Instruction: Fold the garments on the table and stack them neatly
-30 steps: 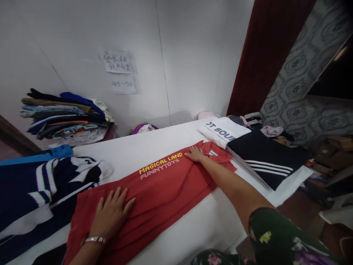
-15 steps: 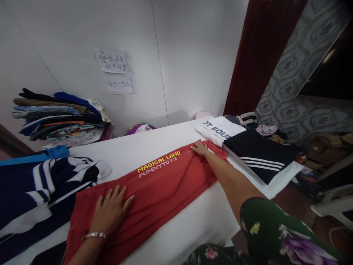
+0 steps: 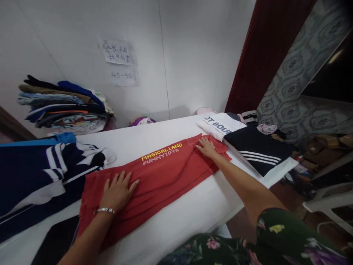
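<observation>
A red garment (image 3: 160,180) with yellow "MAGICAL LAND" and pale "FUNNYTOYS" lettering lies in a long, folded strip across the white table (image 3: 176,232). Flat on its left end rests my left hand (image 3: 118,191), fingers spread, a bracelet at the wrist. My right hand (image 3: 206,148) lies on the garment's far right end with its fingers stretched out. Soft creases run along the cloth between the two hands. Dark navy clothing with white stripes (image 3: 30,180) is heaped just left of my left hand.
A tall stack of folded clothes (image 3: 68,103) stands at the back left. To the right lie a white lettered garment (image 3: 220,124) and a black garment with white stripes (image 3: 259,147). A dark flat object (image 3: 56,243) sits at the near left. A white stool (image 3: 331,202) stands beyond the table's right side.
The view has shifted a little. My right hand has slid slightly along the red garment's right end, fingers spreading wider. My left hand still rests flat on the left end.
</observation>
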Demonstrator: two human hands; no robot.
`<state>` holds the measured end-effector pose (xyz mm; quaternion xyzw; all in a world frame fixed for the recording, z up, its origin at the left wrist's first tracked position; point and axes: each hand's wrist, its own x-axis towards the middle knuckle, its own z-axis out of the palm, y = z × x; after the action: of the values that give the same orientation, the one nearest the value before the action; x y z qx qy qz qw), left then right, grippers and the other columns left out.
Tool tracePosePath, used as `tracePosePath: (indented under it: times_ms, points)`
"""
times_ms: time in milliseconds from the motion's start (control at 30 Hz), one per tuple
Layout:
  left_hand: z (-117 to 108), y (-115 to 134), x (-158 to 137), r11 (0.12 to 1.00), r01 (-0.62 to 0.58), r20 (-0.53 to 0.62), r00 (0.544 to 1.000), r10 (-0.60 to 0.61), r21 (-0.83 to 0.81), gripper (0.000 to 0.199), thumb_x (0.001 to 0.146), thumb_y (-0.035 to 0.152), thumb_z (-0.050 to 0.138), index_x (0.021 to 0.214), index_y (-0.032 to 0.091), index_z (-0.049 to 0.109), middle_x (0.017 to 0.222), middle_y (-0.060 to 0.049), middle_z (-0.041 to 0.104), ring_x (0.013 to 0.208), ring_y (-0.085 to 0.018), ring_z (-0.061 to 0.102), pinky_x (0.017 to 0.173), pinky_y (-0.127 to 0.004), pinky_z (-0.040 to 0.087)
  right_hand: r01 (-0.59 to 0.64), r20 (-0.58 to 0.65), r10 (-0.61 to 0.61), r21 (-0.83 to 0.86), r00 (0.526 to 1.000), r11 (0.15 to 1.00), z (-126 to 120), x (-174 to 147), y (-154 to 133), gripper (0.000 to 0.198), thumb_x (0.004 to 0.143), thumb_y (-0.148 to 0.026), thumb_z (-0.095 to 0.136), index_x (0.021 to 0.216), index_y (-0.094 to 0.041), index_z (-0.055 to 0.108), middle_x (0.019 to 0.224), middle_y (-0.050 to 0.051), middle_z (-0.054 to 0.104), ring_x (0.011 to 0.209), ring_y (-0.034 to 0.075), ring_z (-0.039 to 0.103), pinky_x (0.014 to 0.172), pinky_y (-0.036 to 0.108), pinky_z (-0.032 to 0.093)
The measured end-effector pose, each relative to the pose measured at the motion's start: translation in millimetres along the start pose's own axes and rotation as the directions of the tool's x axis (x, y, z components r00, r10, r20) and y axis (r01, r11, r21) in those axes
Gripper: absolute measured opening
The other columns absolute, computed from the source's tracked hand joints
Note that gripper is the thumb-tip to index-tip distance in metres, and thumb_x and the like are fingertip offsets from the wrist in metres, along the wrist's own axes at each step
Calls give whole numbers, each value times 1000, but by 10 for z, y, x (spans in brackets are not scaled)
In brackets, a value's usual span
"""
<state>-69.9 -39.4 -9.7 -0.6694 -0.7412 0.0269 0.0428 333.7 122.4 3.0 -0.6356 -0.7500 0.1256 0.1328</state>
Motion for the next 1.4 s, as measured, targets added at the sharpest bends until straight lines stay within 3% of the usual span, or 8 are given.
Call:
tracePosePath:
  times_ms: [100, 233, 467, 600, 733, 900, 1100, 1400]
  points:
    - [-14, 13, -11, 1000, 1, -18, 1000, -2, -2, 67, 87, 55, 27, 138, 15, 46, 147, -13, 40, 136, -33, 32, 110, -52, 19, 267, -42, -265, 75, 963, 961, 89, -188, -505, 61, 94, -54, 33, 146, -22, 32, 155, 10, 23, 144, 25, 12, 113, 51, 8]
    - [-42, 47, -32, 1000, 7, -15, 1000, -7, -22, 66, 88, 55, 27, 137, 15, 46, 148, -14, 39, 136, -33, 33, 110, -52, 20, 551, 77, -560, 108, 825, 827, 395, -533, -1012, 64, 92, -58, 38, 146, -24, 32, 153, 8, 28, 142, 26, 18, 114, 52, 8]
    - [-39, 78, -64, 996, 8, -55, 998, -13, -85, 64, 89, 57, 32, 136, 17, 48, 147, -14, 41, 135, -32, 34, 111, -52, 20, 603, 48, -608, 89, 793, 793, 668, -675, -987, 57, 92, -50, 44, 142, -24, 40, 150, 8, 36, 141, 25, 22, 114, 52, 11]
    - [-18, 24, -104, 975, -21, -138, 990, -10, -220, 58, 88, 54, 38, 130, 16, 53, 143, -15, 46, 132, -29, 40, 111, -51, 21, 622, -102, -616, 212, 781, 754, 657, -674, -892, 51, 93, -45, 44, 139, -24, 44, 146, 8, 41, 140, 24, 27, 113, 53, 17]
    - [-31, -35, -221, 919, -129, -345, 939, -8, -372, 47, 87, 48, 47, 119, 16, 61, 132, -14, 57, 124, -25, 49, 106, -44, 33, 750, -314, -683, 219, 660, 624, 639, -763, -873, 37, 91, -35, 50, 124, -21, 58, 137, 10, 52, 137, 23, 33, 112, 53, 21]
    - [-96, 11, -368, 853, -389, -361, 895, 261, -347, 31, 82, 42, 58, 103, 22, 70, 123, -9, 63, 114, -24, 55, 100, -43, 40, 829, -253, -790, 202, 558, 521, 605, -895, -987, 21, 88, -34, 56, 101, -21, 66, 133, 10, 56, 135, 25, 36, 109, 53, 26]
    - [-83, 73, -382, 878, -365, -263, 920, 290, -310, 33, 78, 40, 63, 106, 23, 70, 132, -11, 56, 119, -30, 52, 99, -49, 41, 809, -23, -819, 172, 574, 562, 608, -934, -1064, 35, 82, -40, 65, 112, -21, 63, 137, 11, 52, 135, 27, 35, 111, 54, 19]
    - [-213, 139, -423, 879, -340, -375, 904, 207, -335, 28, 89, 31, 44, 86, 21, 69, 121, -9, 64, 112, -25, 57, 98, -44, 44, 769, -79, -766, 0, 638, 640, 700, -932, -1090, 37, 79, -10, 52, 114, -17, 61, 141, 12, 48, 134, 26, 36, 109, 49, 26]
